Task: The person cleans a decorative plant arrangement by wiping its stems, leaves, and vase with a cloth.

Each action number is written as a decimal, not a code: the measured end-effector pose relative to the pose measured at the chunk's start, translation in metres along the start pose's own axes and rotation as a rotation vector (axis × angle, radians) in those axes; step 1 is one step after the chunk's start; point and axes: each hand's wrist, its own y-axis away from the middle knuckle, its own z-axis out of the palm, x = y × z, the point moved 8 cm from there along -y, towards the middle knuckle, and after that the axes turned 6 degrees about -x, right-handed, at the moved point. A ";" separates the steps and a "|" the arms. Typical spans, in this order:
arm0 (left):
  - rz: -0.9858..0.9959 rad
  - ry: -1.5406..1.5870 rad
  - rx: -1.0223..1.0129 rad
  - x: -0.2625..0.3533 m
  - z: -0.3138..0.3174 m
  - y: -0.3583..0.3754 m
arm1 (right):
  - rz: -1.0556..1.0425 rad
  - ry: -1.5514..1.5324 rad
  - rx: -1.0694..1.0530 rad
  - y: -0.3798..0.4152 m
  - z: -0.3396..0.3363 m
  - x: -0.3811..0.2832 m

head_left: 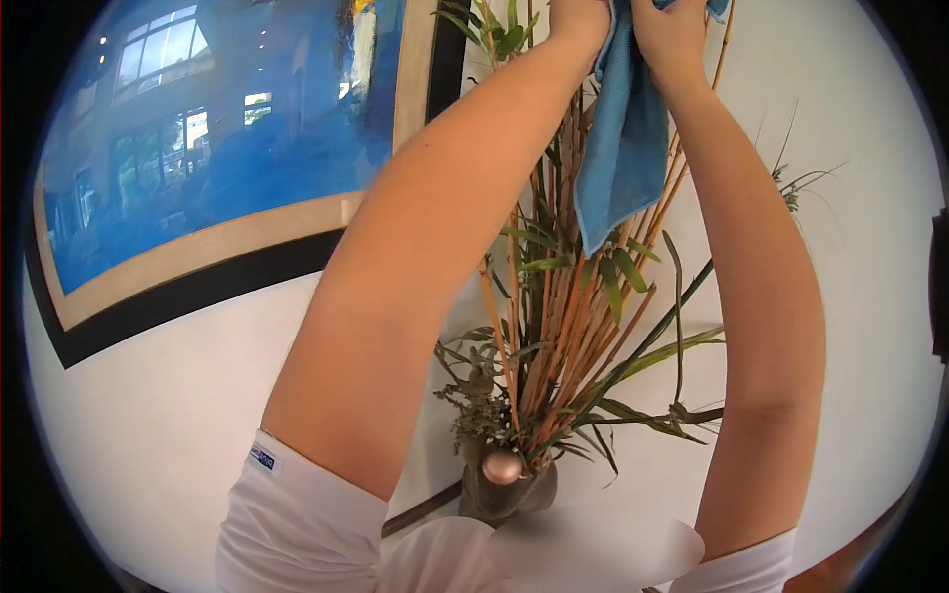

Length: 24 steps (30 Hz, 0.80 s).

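Overhead cloth handling at plant stems point(565, 371).
Left hand point(581, 22) and right hand point(674, 44) touch blue cloth point(623, 148), draped before stems; finger closure indeterminable. Next move likely requires leaf clearance.

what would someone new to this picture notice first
Probably the two raised arms, both hands, left and right, at the top edge with a hanging blue cloth. Next, the large blue framed picture at upper left, its surface full of window reflections. Behind the arms, tall stems fan up from a dark vase.
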 end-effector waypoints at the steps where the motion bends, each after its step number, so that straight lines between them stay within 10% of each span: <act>1: 0.021 -0.007 0.007 0.003 0.002 0.001 | -0.066 0.060 0.043 -0.005 -0.001 -0.002; 24: 0.020 -0.480 0.093 0.030 0.014 0.014 | -0.072 0.101 0.329 -0.066 -0.073 -0.026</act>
